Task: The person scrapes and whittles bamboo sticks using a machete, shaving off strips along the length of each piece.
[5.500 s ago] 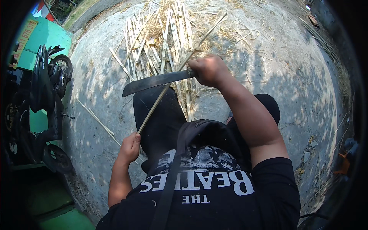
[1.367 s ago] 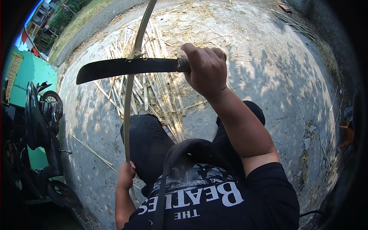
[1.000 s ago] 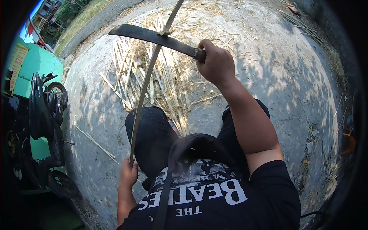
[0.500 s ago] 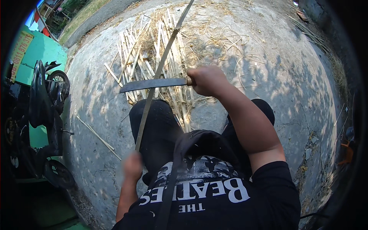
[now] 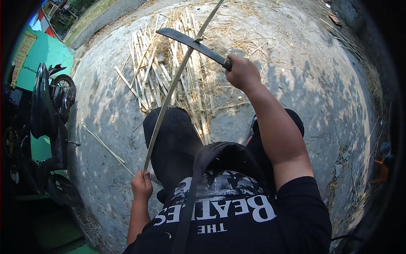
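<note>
Since half a second ago, blade sits higher on the strip. Right hand (image 5: 242, 73) clamps the dark curved machete (image 5: 192, 42); left hand (image 5: 141, 185) grips the long pale bamboo strip (image 5: 169, 99) at its near end. Strip judged light, springy, sharp-edged; hold low, below the blade.

Sliding up along the bamboo strip (image 5: 175, 91) since half a second ago: the machete (image 5: 192, 42), now meeting the strip far beyond the left fingers (image 5: 141, 180), near its far end, where before crossing it closer to the middle. Tilting too, blade tip lifted away to the upper left instead of lying level. Being pushed farther out from the body, the right hand (image 5: 242, 74) on the handle, arm stretching. Leaning more steeply forward over the pile of split bamboo (image 5: 169, 72), the strip itself, compared with 1.4 seconds ago, when rising nearly straight up past the blade.
</note>
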The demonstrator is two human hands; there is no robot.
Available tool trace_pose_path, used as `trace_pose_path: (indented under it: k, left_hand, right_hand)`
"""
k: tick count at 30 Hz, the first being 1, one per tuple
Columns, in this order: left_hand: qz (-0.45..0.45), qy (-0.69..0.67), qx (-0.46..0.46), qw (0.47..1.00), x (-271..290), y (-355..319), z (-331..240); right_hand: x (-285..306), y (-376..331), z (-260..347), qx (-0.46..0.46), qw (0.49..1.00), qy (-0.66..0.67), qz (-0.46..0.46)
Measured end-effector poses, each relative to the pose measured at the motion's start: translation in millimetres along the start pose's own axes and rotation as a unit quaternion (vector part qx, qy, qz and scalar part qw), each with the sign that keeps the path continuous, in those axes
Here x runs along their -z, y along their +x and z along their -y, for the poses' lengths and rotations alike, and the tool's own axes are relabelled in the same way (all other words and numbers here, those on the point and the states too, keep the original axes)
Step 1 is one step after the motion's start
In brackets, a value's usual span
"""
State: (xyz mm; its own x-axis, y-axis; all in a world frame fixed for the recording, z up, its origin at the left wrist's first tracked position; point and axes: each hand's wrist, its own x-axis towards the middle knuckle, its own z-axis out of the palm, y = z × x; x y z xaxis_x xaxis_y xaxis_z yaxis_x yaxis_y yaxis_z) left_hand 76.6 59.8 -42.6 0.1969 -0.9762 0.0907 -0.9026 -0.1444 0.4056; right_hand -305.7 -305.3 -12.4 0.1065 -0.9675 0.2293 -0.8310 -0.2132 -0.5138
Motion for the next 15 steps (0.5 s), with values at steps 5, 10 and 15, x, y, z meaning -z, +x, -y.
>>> trace_pose_path:
  k: [5,10,15]
  left_hand:
    - [0.061,-0.140,0.093,0.984,3.8,-1.6,5.7]
    - [0.176,-0.249,0.135,0.943,1.2,-5.7,17.1]
    - [0.170,-0.224,0.132,0.951,-2.9,8.1,-13.2]
  right_hand:
    - [14.6,0.2,-2.5,0.032,0.999,0.012,0.021]
    - [34.8,9.1,-18.0,0.070,0.991,0.054,0.104]
    - [34.4,-0.6,-14.0,0.042,0.987,0.109,0.112]
